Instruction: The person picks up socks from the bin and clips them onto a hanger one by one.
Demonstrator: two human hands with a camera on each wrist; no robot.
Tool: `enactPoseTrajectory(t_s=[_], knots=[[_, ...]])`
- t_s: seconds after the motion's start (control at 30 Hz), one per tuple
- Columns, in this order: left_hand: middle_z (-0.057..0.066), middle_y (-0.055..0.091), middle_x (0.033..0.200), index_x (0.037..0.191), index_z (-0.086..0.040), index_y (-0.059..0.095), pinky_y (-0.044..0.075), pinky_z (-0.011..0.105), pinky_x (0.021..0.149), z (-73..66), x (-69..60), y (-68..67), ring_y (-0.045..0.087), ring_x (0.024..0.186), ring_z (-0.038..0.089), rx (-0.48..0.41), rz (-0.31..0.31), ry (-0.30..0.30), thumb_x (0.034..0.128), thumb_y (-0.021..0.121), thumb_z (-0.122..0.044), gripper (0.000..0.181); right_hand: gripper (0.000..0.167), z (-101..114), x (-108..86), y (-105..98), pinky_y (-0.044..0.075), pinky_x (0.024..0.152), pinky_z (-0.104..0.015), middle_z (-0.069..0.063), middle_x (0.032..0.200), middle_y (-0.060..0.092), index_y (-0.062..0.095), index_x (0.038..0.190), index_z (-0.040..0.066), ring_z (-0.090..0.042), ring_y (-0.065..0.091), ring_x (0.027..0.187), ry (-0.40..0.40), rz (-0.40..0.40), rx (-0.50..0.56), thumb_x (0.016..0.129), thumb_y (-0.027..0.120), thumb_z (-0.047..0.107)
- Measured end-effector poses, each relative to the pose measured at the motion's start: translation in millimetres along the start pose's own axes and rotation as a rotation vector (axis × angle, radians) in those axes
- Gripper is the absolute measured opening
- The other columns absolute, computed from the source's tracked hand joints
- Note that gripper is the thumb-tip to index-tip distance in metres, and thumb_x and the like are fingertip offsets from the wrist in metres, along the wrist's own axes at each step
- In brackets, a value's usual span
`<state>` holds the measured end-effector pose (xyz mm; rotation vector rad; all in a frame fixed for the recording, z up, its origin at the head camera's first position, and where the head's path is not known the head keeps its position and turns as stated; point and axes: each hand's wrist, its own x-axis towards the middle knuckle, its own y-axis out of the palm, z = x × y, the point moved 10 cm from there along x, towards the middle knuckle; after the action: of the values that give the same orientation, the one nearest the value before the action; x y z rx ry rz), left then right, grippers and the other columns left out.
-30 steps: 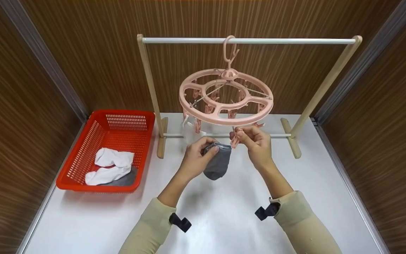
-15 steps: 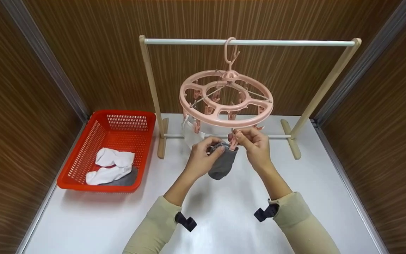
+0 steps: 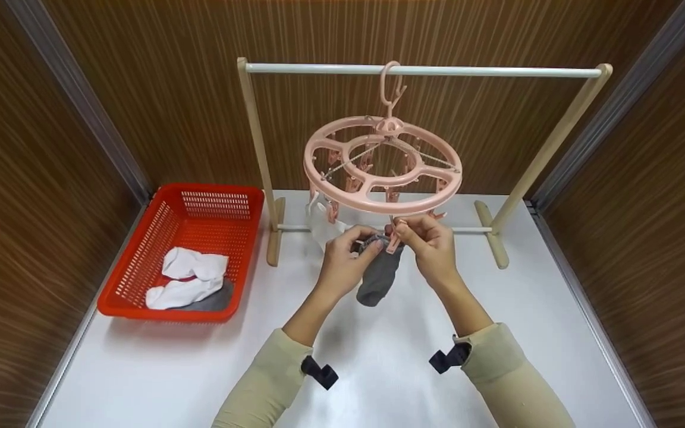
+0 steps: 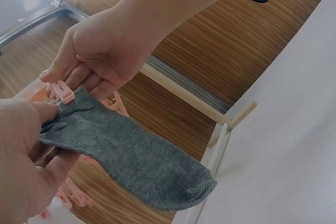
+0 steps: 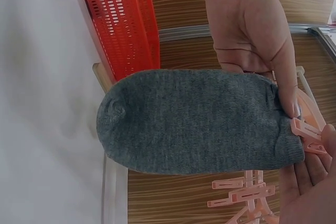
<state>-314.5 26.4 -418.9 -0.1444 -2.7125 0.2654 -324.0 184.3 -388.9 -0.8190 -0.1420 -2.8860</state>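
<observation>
Wood-grain panels (image 3: 200,35), dark brown with fine streaks, wall in the workspace on my feed; under both hands is a smooth white tabletop (image 3: 390,368). Left hand (image 3: 345,258): thumb and fingers pinch the cuff of a grey sock (image 3: 380,280). Sock is fine ribbed knit, rounded toe, hanging below that hand, clear of the tabletop. Right hand (image 3: 434,246): thumb and fingers grip a pink clothespin (image 3: 394,242), glossy plastic, slim and straight. Its tip overlaps the sock cuff, just beside the left thumb; I can't tell if it bites the fabric.

Right above the hands I have a pink ring hanger (image 3: 383,207), two plastic hoops joined by spokes, more clips dangling underneath. Its hook sits on a white bar (image 3: 497,71), round and smooth, between pale wooden uprights (image 3: 547,151) behind the hands. White cloth (image 3: 321,223) hangs from the hanger, just behind the left hand.

Container: red basket (image 3: 140,314), rectangular plastic with slotted walls, well out to the left of the left hand. Inside, at its near end: crumpled white fabric (image 3: 200,266), soft and folded, partly covering a flat grey piece (image 3: 219,300).
</observation>
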Motion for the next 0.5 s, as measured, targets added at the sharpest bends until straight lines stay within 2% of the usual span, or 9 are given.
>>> enactPoseTrajectory(t_s=[0.23,0.4,0.5], knots=[[0.003,0.072,0.103,0.107,-0.012,0.072,0.058,0.035,0.074,-0.2,-1.2,1.1,0.066,0.090,0.017,-0.022,-0.009,0.006,0.0940,0.070,-0.025,0.018,0.012,-1.9,-1.6,-1.4,0.059,0.070,-0.025,-0.029,0.091,0.071,0.067,0.102,-0.013,-0.014,0.072,0.075,0.011,-0.015,-0.111,0.093,0.061,-0.008],[0.001,0.072,0.105,0.109,-0.013,0.072,0.059,0.029,0.075,-0.7,-2.8,3.4,0.067,0.092,0.013,0.001,0.021,0.017,0.0940,0.070,-0.026,0.020,0.018,-5.8,-4.0,-4.4,0.060,0.078,-0.027,-0.030,0.095,0.071,0.067,0.108,-0.015,-0.015,0.075,0.086,0.056,-0.041,-0.162,0.092,0.062,-0.010],[0.000,0.072,0.106,0.110,-0.013,0.071,0.059,0.026,0.077,-2.4,-4.1,3.7,0.068,0.095,0.011,0.018,0.039,0.027,0.0942,0.070,-0.027,0.022,0.021,2.1,-5.1,-0.7,0.060,0.080,-0.027,-0.032,0.097,0.071,0.065,0.111,-0.017,-0.014,0.075,0.089,0.071,-0.040,-0.174,0.091,0.062,-0.011]])
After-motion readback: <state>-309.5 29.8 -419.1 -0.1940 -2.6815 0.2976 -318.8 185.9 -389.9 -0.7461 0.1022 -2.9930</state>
